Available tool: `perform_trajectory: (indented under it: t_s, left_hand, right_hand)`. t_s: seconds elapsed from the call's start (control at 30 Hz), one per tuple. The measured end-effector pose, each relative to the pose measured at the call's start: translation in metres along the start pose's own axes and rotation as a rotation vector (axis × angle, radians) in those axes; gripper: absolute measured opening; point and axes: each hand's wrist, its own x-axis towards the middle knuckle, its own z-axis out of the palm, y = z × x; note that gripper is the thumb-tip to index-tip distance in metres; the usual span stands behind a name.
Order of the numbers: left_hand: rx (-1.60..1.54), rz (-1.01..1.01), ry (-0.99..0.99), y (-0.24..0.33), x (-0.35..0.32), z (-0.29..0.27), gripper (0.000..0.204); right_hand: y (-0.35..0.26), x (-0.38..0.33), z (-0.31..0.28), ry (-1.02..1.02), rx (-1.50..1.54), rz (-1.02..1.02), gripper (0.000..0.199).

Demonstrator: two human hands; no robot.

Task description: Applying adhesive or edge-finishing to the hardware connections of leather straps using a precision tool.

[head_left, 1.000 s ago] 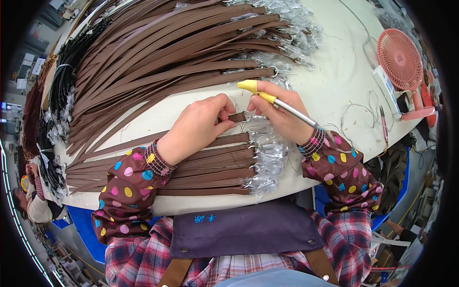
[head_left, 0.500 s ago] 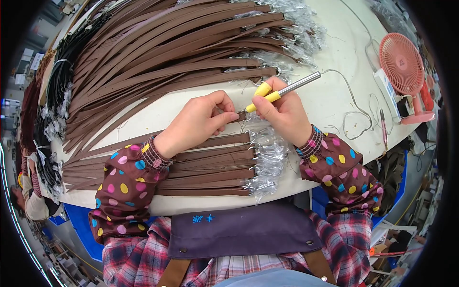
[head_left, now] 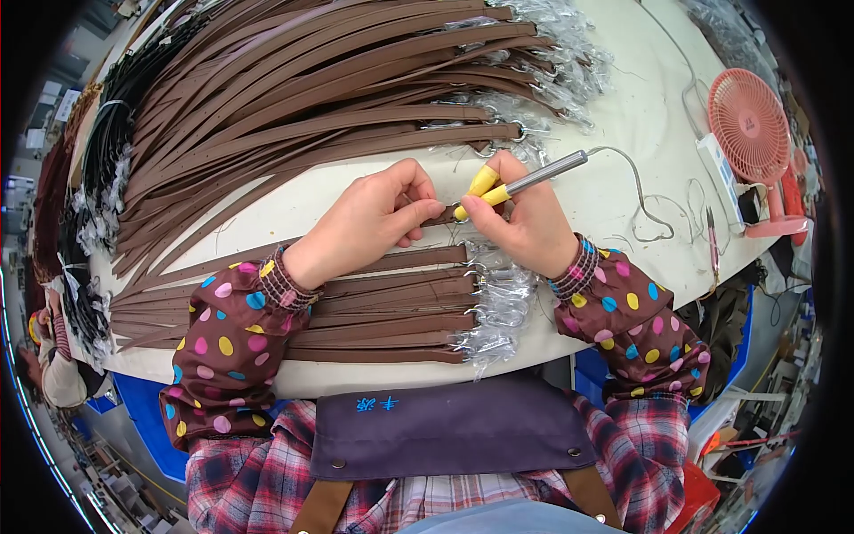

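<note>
Left hand [head_left: 365, 218]: fingertips pinching flat brown leather-look strap [head_left: 437, 218] over white tabletop [head_left: 623, 116] | Right hand [head_left: 527, 222]: gripping slim yellow-and-silver pen-shaped tool [head_left: 538, 175] | Step, apparently: tool-tip work at strap end | Next: likely needs strap steady

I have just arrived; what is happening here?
A person is at a white table. The left hand pinches a brown strap near its end; the right hand holds a yellow-and-silver pen-like tool, its tip at or near that end. Other straps lie on the far and near sides of the hands, clear plastic at their right ends.
</note>
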Motion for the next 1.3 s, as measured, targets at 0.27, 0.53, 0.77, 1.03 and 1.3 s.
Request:
perform_trajectory:
  t_s: [0.27, 0.53, 0.77, 1.03, 1.3]
  left_hand:
    - [0.016, -0.009, -0.004, 0.0017, 0.0005, -0.0009, 0.013]
    - [0.005, 0.015, 0.012, -0.0007, 0.0003, 0.0005, 0.015]
    - [0.024, 0.012, 0.017, -0.0006, -0.0006, 0.0014, 0.015]
    - [0.009, -0.008, -0.006, 0.0007, 0.0001, -0.0007, 0.013]
    - [0.394, 0.216, 0.085, 0.0031, 0.003, 0.0068, 0.015]
  right_hand:
    - [0.0013, 0.0003, 0.0009, 0.003, -0.042, -0.025, 0.022]
    - [0.0, 0.0003, 0.0006, -0.01, -0.044, 0.018, 0.023]
    - [-0.0006, -0.0007, 0.0012, -0.01, -0.059, 0.004, 0.023]
    - [-0.001, 0.0001, 0.0002, -0.014, -0.077, 0.005, 0.022]
    - [0.0053, -0.0002, -0.001, 0.13, 0.111, -0.022, 0.018]
